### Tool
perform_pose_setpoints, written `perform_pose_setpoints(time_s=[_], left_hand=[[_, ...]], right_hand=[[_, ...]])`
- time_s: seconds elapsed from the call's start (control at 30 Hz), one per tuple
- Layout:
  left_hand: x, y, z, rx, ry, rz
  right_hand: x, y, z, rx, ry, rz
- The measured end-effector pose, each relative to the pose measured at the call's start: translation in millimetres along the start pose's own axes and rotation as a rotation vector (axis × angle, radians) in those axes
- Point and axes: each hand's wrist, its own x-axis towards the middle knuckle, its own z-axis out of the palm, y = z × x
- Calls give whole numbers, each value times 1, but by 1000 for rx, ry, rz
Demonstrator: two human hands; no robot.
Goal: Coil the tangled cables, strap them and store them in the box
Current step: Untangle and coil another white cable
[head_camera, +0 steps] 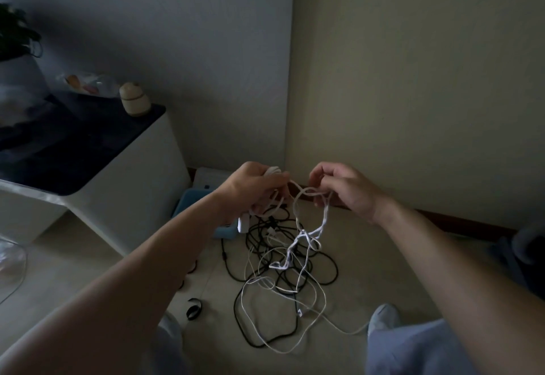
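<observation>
Above the floor tangle [275, 278], left hand [255, 187] grips gathered turns of the white cable [306, 237], fingers curled round them. Right hand [346, 188] pinches the next loop, just beside. The cable's slack hangs down and nearward into the pile. Blue box [188, 203] sits far-left, nearer the left hand; bare floor to the right.

White cable [306, 239]; black cables [324, 268]; strap [193, 309] black. Box [191, 206] light blue. Floor [383, 256] beige.

The left forearm [177, 242] hides much of the blue box [190, 202], and the frame's edge crops the plant [14, 32].
</observation>
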Motion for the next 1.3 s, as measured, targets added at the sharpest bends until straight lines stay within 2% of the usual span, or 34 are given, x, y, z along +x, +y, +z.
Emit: perform_pose_setpoints(time_s=[0.17,0.3,0.37,0.47,0.57,0.67,0.73,0.8,0.83,0.9,0.97,1.07,1.17,1.3], left_hand=[[-1,3,-4,-24,26,-84],[-4,4,-7,165,45,-158],[-5,5,-10,317,78,-197],[-5,2,-17,477,142,-251],[-4,2,-31,475,313,-295],[-5,6,-40,422,479,-313],[-2,3,-45,295,555,-250],[2,-1,-49,265,596,-186],[3,-1,-48,224,583,-177],[1,5,-37,82,494,-160],[1,12,-25,-130,334,-159],[-1,21,-9,-356,117,-191],[-2,28,-12,-452,19,-215],[-5,28,-24,-439,-5,-253]], right_hand=[[0,0,4,-34,16,9],[-2,-1,5,-149,2,-32],[-2,-1,3,-188,78,-109],[3,1,-5,-169,297,-197],[9,8,-20,-182,480,-202],[11,17,-32,-326,515,-120],[11,22,-37,-592,448,18],[11,25,-35,-821,250,268],[10,28,-32,-944,114,387],[11,33,-22,-1139,-66,452],[11,29,-5,-1033,-115,291],[16,16,19,-630,-150,-4],[20,10,37,-325,-135,-69],[24,10,36,78,12,-123]])
